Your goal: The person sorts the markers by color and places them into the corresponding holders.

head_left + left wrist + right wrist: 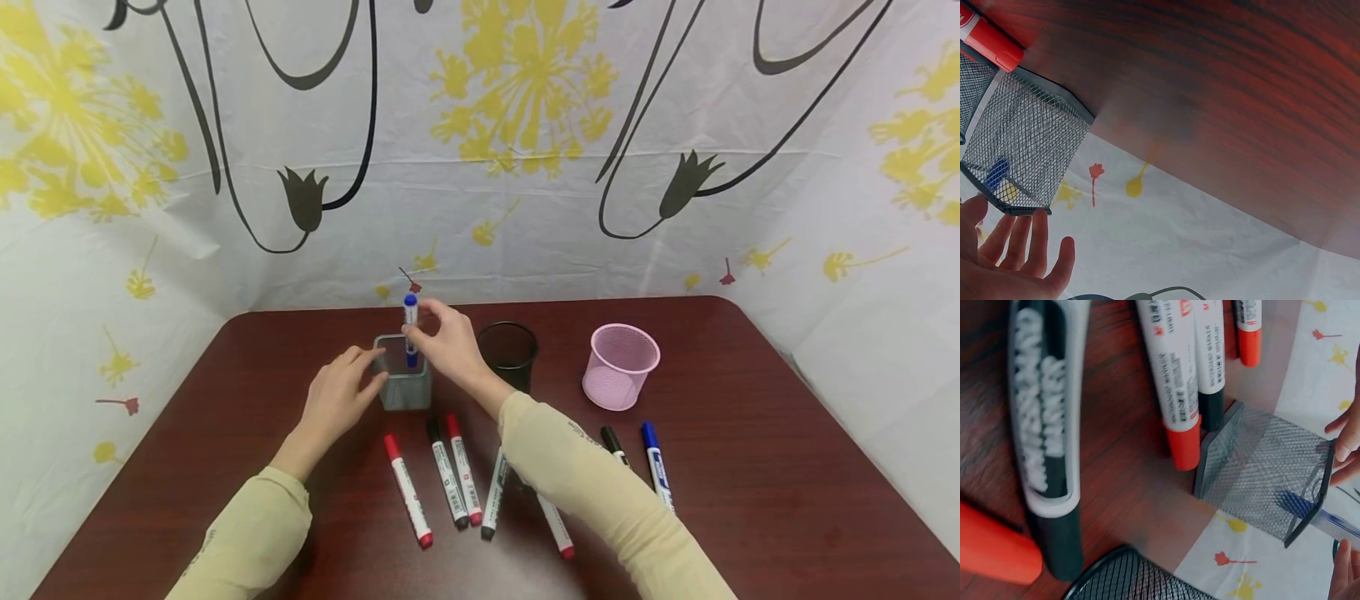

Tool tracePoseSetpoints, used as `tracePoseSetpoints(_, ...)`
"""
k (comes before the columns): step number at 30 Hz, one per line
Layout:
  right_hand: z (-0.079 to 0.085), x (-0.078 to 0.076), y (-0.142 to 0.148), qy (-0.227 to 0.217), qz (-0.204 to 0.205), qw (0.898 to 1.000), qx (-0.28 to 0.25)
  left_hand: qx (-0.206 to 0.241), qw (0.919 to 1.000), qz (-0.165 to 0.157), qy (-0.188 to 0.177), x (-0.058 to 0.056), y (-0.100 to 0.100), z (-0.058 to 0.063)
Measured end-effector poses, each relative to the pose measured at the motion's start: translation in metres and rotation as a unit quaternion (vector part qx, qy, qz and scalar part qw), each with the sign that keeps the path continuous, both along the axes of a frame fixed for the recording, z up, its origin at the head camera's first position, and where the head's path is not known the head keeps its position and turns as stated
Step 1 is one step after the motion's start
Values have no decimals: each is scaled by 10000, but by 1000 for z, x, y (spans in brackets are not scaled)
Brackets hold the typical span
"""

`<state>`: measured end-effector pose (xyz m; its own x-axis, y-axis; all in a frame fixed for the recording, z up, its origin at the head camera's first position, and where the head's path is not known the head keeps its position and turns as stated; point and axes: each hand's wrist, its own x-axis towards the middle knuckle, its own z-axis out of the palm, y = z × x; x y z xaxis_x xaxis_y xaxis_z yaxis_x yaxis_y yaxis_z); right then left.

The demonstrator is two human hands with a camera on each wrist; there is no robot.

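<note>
Marker with blue ends (pixel 411 315) is pinched in the right hand (pixel 450 337), lower end inside the grey mesh holder (pixel 407 393) left of frame centre; the left hand (pixel 337 396), fingers apart, touches its rim. A snag inside could tip the holder.

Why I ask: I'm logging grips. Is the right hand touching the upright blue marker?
Touching. The head view shows the right hand pinching the upright blue marker between thumb and fingers, above the square mesh holder's base.
</note>
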<state>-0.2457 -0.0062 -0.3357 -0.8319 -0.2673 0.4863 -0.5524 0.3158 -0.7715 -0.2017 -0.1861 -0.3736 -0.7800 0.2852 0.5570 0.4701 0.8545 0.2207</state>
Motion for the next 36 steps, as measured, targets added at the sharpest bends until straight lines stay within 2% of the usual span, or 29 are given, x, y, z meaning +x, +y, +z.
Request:
tracePoseSetpoints(5,1,-2,2,232,-32,9996,-143,15,10000,-5,29,0,-1,-1)
tracePoseSetpoints(16,4,2,9,193,48,9994,-297,0,9999,28,-142,0,-1,-2)
tracePoseSetpoints(27,15,5,32,535,219,9979,-288,6,9998,21,-208,0,1,1)
tracePoseSetpoints(36,19,15,57,825,314,9958,260,41,9993,62,-354,2,0,3)
